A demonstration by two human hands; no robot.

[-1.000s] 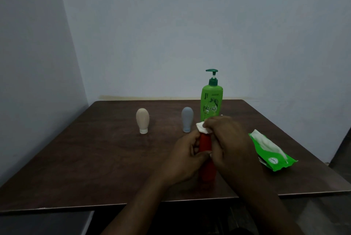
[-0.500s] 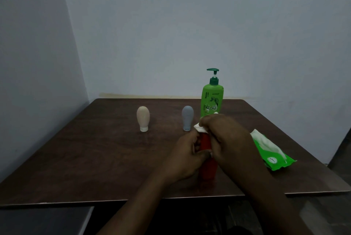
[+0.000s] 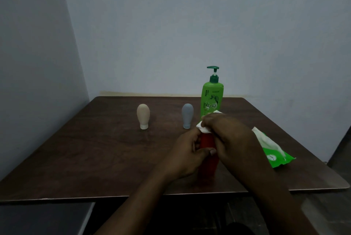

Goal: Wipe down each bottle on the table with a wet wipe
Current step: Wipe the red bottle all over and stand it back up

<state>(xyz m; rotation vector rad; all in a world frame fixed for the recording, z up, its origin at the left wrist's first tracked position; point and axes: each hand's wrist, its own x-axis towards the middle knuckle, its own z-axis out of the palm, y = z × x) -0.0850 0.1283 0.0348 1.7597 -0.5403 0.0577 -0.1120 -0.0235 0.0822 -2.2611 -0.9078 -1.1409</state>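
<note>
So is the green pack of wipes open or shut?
Open. White wipes stick out of the top of the green pack lying on the table.

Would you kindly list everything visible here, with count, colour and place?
red bottle: 1, red, upright near table's front edge
wet wipe: 1, white, over the red bottle's top
pump bottle: 1, green, behind the hands
grey bottle: 1, grey, mid-table
beige bottle: 1, beige, left of the grey bottle
wipes pack: 1, green, table's right side
table: 1, dark brown
left hand: 1, grips the red bottle
right hand: 1, holds the wet wipe on it
</note>
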